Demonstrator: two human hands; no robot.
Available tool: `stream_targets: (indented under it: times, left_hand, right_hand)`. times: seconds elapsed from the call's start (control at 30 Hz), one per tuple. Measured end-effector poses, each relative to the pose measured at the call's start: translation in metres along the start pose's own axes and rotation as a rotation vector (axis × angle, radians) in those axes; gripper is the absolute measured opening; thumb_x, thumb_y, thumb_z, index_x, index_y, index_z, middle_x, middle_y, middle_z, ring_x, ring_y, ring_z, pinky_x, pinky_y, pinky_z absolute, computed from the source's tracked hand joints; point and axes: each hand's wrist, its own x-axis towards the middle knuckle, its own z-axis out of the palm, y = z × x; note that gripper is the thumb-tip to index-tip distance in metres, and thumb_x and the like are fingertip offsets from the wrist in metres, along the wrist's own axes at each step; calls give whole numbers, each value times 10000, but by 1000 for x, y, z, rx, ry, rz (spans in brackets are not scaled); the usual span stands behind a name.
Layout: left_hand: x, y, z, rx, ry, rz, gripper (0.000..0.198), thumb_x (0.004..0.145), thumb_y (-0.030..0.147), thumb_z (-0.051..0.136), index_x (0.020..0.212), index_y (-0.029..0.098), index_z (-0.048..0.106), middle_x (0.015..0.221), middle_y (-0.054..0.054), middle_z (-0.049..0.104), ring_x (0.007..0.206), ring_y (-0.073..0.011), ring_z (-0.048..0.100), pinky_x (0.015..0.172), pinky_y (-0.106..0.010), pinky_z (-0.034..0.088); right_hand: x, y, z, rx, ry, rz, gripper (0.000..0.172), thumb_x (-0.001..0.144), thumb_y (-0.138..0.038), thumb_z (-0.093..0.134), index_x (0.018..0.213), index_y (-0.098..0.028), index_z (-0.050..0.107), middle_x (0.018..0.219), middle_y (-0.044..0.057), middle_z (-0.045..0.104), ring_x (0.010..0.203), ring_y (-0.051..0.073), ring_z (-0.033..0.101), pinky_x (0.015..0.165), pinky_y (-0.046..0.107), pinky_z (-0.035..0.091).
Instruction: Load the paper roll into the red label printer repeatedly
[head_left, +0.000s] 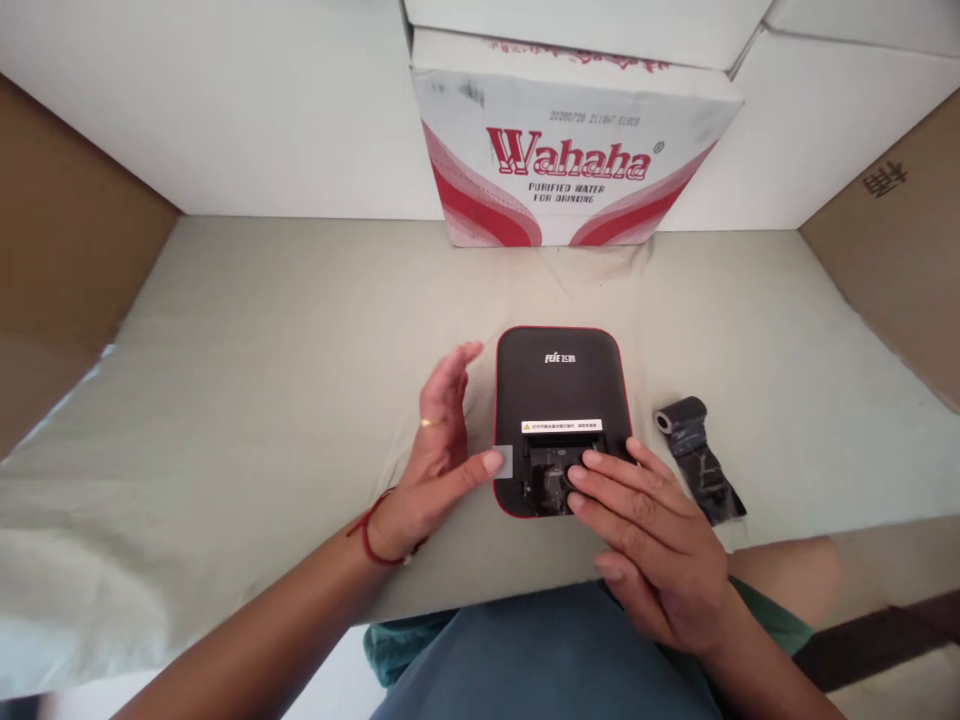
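Observation:
A black label printer (pixel 559 385) with a red edge lies flat on the cloth-covered surface. A white warning strip (pixel 562 426) runs above its opening, where glossy black film (pixel 551 480) shows. My right hand (pixel 660 545) rests with outstretched fingers on the right part of that opening, covering some of it. Beside the printer's left edge is my left hand (pixel 442 450), fingers apart and held up. A small translucent square (pixel 505 461) sits at its thumb tip, over the printer's edge; whether it sticks to the thumb or the printer, I cannot tell.
To the right of the printer lies a black ribbon roll (pixel 682 415) with a loose tail. A white and red water carton (pixel 570 150) stands behind, against white boxes. Brown cardboard walls (pixel 67 240) close off both sides. The surface's front edge is at my lap.

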Motion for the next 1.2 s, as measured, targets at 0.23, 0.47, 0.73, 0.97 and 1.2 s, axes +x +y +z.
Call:
stream_targets:
  times: [0.23, 0.47, 0.73, 0.97, 1.2]
  left_hand:
    - [9, 0, -1, -170, -147, -162, 1195, 1042, 823, 767, 1917, 562, -4, 2067, -53, 143, 1901, -370, 261, 1452, -693, 464]
    - [6, 2, 1, -228, -190, -220, 1254, 1051, 793, 792, 1911, 547, -87, 2078, -45, 37, 1915, -335, 227, 1486, -614, 430]
    - [6, 3, 18, -553, -97, -388, 1248, 953, 597, 963, 1905, 584, 157, 2075, 79, 48, 1940, -356, -35, 1580, -630, 50]
    - [5, -12, 22, -553, -75, -329, 1232, 923, 624, 986, 1894, 551, 232, 2067, 35, 133, 1939, -367, 35, 1586, -635, 77]
    - [9, -16, 27, -550, -82, -305, 1240, 902, 684, 983, 1890, 457, 269, 2060, -42, 164, 1925, -407, 118, 1575, -668, 156]
  right_hand:
    - [-16, -1, 0, -19, 41, 10, 440, 1116, -236, 607, 1518, -206, 785, 1378, 98, 929, 1407, 295, 861, 1311, 535, 661]
    - [-11, 2, -3, -29, 55, -16, 335, 1116, -198, 610, 1361, -153, 835, 1332, 113, 943, 1422, 235, 850, 1424, 414, 528]
    - [16, 4, -24, -5, 4, -12, 299, 1180, -266, 586, 1243, -155, 856, 1221, 114, 958, 1205, 236, 921, 1231, 380, 681]
    - [86, 22, -27, -147, -180, 390, 279, 1188, -256, 613, 1265, -265, 881, 1178, 50, 953, 1003, 237, 920, 851, 340, 714]
    - [153, 16, -6, -660, -865, 581, 304, 1132, -251, 663, 1363, -253, 860, 1341, 144, 910, 1110, 359, 872, 758, 388, 544]
